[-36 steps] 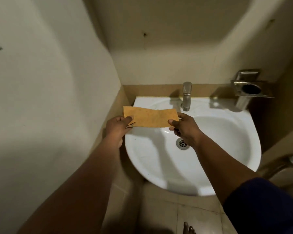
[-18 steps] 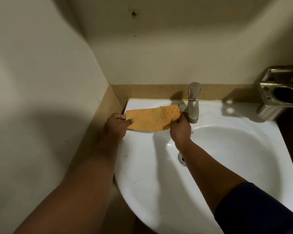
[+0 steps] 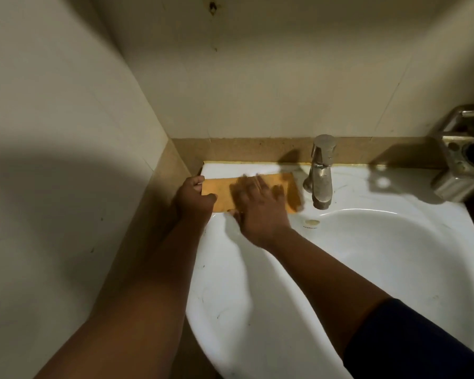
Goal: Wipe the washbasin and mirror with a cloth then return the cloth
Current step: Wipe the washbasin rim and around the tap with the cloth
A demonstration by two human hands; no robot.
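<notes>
Cloth: the orange cloth (image 3: pixel 219 192) lies flat on the washbasin (image 3: pixel 367 269) ledge at centre left of the frame, just left of the tap (image 3: pixel 322 173).
Left hand: the left hand (image 3: pixel 193 198) pinches the cloth's left end, thumb on top, fingers curled at the edge.
Right hand: the right hand (image 3: pixel 260 206) lies over the middle of the cloth with fingers spread and straight — blurred, so I judge it presses rather than grips.
Handling: thin, light and limp; it likely bunches or slides on glazed ceramic unless held flat.
Where to hold: a flat palm on the middle for wiping — a pinch at one end to lift it.
Mirror: not in view.
</notes>
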